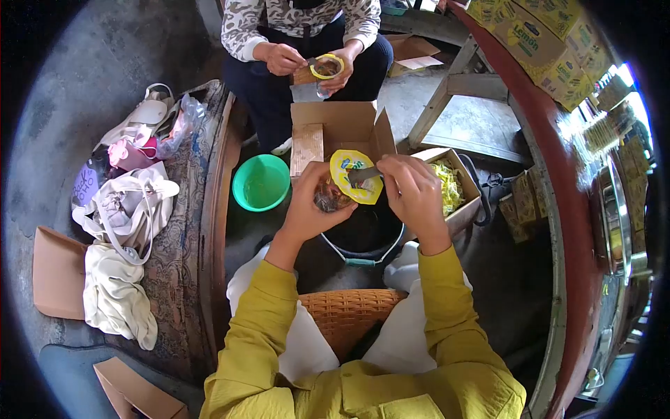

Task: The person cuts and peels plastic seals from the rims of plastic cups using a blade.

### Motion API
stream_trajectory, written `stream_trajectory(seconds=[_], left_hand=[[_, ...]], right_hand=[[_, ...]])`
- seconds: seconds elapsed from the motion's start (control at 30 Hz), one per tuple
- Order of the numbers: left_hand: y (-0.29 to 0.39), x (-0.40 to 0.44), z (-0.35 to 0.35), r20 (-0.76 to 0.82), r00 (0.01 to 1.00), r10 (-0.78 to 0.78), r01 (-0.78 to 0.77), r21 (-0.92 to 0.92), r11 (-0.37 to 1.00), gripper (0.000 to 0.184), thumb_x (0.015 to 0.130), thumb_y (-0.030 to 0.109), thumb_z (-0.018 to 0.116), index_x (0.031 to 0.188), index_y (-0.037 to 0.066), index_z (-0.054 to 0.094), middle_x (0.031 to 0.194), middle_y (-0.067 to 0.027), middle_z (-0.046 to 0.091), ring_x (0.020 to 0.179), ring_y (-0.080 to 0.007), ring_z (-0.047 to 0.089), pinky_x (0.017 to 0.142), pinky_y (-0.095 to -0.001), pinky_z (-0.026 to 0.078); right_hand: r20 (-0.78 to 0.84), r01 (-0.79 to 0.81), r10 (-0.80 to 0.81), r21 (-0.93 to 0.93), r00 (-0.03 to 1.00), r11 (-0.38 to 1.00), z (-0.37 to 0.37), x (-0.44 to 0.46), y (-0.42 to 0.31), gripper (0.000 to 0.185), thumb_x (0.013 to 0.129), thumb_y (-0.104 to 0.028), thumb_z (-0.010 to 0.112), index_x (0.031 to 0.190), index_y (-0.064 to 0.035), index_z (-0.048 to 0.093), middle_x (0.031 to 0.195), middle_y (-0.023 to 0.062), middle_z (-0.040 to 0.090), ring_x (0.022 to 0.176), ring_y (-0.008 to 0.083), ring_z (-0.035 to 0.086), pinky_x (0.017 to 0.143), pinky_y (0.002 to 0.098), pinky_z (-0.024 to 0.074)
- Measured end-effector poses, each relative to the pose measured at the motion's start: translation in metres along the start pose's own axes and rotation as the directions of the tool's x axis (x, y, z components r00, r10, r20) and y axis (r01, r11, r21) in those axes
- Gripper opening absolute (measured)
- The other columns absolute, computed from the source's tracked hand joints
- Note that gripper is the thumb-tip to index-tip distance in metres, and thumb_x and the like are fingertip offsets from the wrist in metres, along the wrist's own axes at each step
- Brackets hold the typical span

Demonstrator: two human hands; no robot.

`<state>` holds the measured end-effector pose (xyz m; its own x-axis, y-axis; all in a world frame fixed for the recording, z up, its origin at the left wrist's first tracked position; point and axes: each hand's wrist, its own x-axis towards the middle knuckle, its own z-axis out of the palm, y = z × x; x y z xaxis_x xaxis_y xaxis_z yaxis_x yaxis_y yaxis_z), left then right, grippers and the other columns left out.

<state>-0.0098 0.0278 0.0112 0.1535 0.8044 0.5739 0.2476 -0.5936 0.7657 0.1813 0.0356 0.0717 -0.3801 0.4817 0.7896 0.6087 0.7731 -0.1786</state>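
My left hand (305, 204) is wrapped round a clear plastic cup (328, 197) with something brown inside, tilted so its top faces right. A yellow printed film lid (343, 163) covers the cup's top. In my right hand (417, 194) is a dark flat blade (361, 175), like a knife, lying against the lid; its handle is hidden by my fingers. Below both hands stands a black bucket (363, 241) with a light handle. Behind them is an open cardboard box (338, 115).
A co-worker's hands (338, 73) hold a similar yellow-rimmed cup (326, 67). A green basin (261, 183) stands to the left, a carton of yellow scraps (449, 185) to the right. Bags (132, 209) lie on a patterned bench. A red-edged table (551, 167) bounds the right.
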Motion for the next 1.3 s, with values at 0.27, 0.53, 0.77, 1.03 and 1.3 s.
stream_trajectory(seconds=[0.27,0.53,0.77,1.03,1.3], left_hand=[[0.003,-0.002,-0.001,-0.061,0.998,0.028,-0.032,-0.057,0.998,0.063,0.058,0.009,0.079,0.111,0.000,0.045,0.100,-0.0114,0.052,0.088,-0.0206,0.055,0.076,-0.0292,0.046],[0.003,-0.003,0.001,-0.068,0.998,0.008,-0.013,-0.082,0.997,0.063,0.058,0.009,0.078,0.112,0.000,0.046,0.099,-0.0122,0.054,0.088,-0.0209,0.056,0.075,-0.0298,0.046],[0.003,-0.004,-0.003,-0.025,0.999,-0.030,0.029,-0.033,0.999,0.063,0.059,0.010,0.077,0.112,-0.001,0.045,0.096,-0.0133,0.058,0.087,-0.0199,0.060,0.076,-0.0294,0.047],[0.009,-0.006,-0.002,-0.004,0.996,-0.088,0.087,-0.110,0.990,0.061,0.062,0.007,0.076,0.112,-0.001,0.043,0.099,-0.0129,0.058,0.092,-0.0178,0.058,0.080,-0.0293,0.047],[0.007,-0.005,-0.001,-0.014,0.999,-0.053,0.050,-0.158,0.986,0.059,0.062,0.006,0.075,0.111,-0.001,0.044,0.098,-0.0109,0.058,0.091,-0.0164,0.058,0.079,-0.0286,0.047]], right_hand=[[-0.022,0.057,-0.056,0.022,0.998,0.998,0.002,-0.002,0.006,0.024,0.059,0.002,0.060,0.083,-0.0042,0.062,0.083,0.0082,0.060,0.081,0.0254,0.061,0.069,0.0346,0.0508],[-0.062,-0.004,0.007,0.054,0.998,0.999,0.005,-0.003,0.004,0.023,0.066,0.004,0.060,0.087,-0.0035,0.059,0.079,0.0098,0.061,0.073,0.0255,0.061,0.062,0.0346,0.0495],[-0.048,-0.032,0.036,0.086,0.998,0.996,0.005,-0.003,0.002,0.027,0.071,0.004,0.060,0.097,-0.0031,0.055,0.073,0.0072,0.062,0.064,0.0228,0.060,0.057,0.0333,0.0478],[-0.047,-0.049,0.053,0.096,0.997,0.994,0.005,-0.004,0.003,0.032,0.071,0.005,0.060,0.101,-0.0027,0.055,0.073,0.0068,0.063,0.064,0.0222,0.061,0.057,0.0320,0.0480],[-0.052,-0.061,0.069,0.143,0.996,0.988,0.008,-0.006,0.006,0.037,0.069,0.007,0.061,0.104,-0.0022,0.054,0.074,0.0077,0.063,0.065,0.0229,0.061,0.057,0.0316,0.0483]])
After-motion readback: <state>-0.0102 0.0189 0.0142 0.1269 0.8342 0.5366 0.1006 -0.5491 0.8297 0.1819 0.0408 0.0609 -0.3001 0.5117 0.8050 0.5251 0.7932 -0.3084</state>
